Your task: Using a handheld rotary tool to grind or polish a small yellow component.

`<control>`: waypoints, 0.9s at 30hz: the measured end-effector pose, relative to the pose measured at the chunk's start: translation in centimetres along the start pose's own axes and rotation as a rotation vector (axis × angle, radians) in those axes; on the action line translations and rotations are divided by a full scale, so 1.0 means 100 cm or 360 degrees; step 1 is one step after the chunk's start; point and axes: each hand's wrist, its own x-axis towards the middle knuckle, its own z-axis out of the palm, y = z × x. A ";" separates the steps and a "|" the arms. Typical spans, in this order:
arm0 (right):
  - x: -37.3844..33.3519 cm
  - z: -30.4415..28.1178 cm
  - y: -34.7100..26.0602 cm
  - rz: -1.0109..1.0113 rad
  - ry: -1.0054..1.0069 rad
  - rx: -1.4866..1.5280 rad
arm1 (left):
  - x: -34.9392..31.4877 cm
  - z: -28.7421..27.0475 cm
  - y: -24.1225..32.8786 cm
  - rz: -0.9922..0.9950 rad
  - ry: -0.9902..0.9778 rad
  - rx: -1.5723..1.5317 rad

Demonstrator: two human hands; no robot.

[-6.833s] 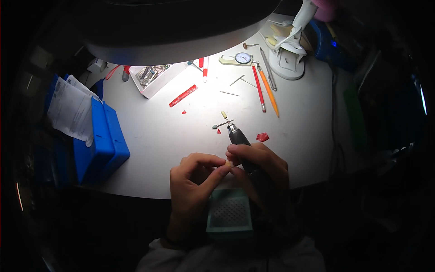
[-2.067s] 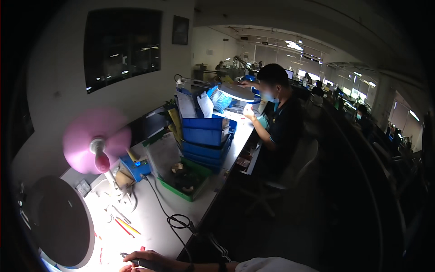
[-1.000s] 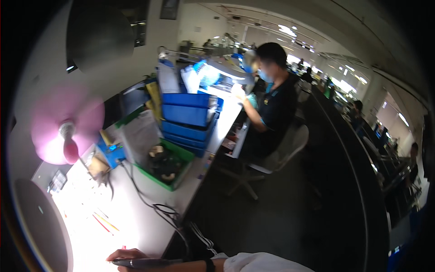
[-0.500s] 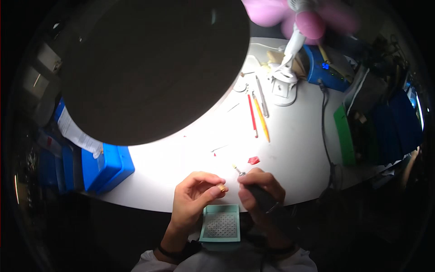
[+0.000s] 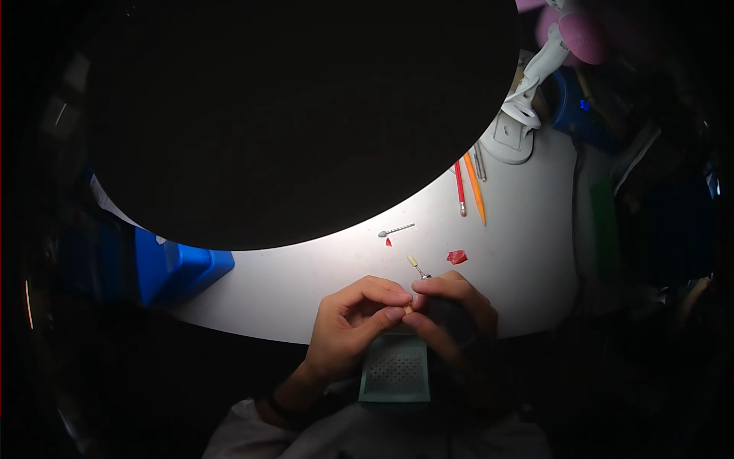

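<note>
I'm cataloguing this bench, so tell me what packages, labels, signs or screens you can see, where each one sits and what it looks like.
Blue box: left on the white table, partly under the dark round lamp shade; boxy, plain bright blue.
Green perforated tray: at the table's near edge, below both hands; square, pale green, dotted with holes.
No labels, signs or screens can be made out; the surroundings are too dark.

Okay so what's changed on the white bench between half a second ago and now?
The dark round lamp shade fills more of the view. The left hand and right hand have closed together above the green perforated box. The right hand keeps the black rotary tool; the red and orange pencils lie unmoved.
</note>
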 end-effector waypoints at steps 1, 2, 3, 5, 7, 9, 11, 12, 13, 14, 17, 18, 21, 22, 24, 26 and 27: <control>0.000 -0.001 0.002 -0.0001 -0.0018 -0.0018 | 0.001 -0.001 0.001 -0.0004 -0.0003 0.0000; 0.002 -0.001 0.002 0.0002 -0.0015 -0.0018 | 0.001 -0.002 0.002 -0.0015 0.0009 -0.0037; 0.002 0.000 0.002 -0.0026 -0.0009 -0.0041 | 0.000 -0.003 0.000 -0.0029 0.0026 -0.0078; 0.002 0.000 0.003 -0.0038 -0.0002 -0.0064 | 0.003 -0.002 0.002 -0.0052 0.0023 -0.0148; 0.002 -0.001 0.004 -0.0106 0.0076 -0.0105 | 0.004 0.000 0.001 -0.0083 0.0019 -0.0219; 0.001 0.000 0.003 -0.0077 0.0075 -0.0082 | 0.005 -0.002 0.002 -0.0120 0.0001 -0.0281; 0.003 0.001 0.003 -0.0109 0.0092 -0.0054 | 0.006 -0.006 0.000 -0.0116 -0.0029 -0.0271; 0.003 0.001 0.004 -0.0103 0.0094 -0.0055 | 0.007 -0.005 0.002 -0.0149 -0.0016 -0.0292; 0.003 0.002 0.004 -0.0119 0.0112 -0.0061 | 0.008 -0.003 0.004 -0.0182 -0.0002 -0.0313; 0.002 0.002 0.005 -0.0135 0.0128 -0.0067 | 0.008 -0.001 0.008 -0.0280 0.0035 -0.0370; 0.001 0.004 0.006 -0.0122 0.0137 0.0011 | 0.006 -0.002 0.009 -0.0277 0.0024 -0.0360; 0.000 0.003 0.007 -0.0119 0.0130 0.0005 | 0.007 -0.002 0.008 -0.0275 0.0027 -0.0369; -0.002 0.004 0.011 -0.0128 0.0122 0.0014 | 0.007 -0.005 0.003 -0.0134 -0.0026 -0.0350; -0.001 0.004 0.012 -0.0169 0.0137 0.0004 | 0.008 -0.006 0.001 -0.0089 -0.0045 -0.0335; -0.003 0.005 0.011 -0.0190 0.0151 -0.0005 | 0.008 -0.006 0.001 -0.0060 -0.0057 -0.0329; -0.003 0.005 0.008 -0.0115 0.0169 0.0038 | 0.009 -0.005 0.003 -0.0054 -0.0054 -0.0307; -0.003 0.004 0.008 -0.0106 0.0167 0.0040 | 0.009 -0.005 0.004 -0.0061 -0.0048 -0.0309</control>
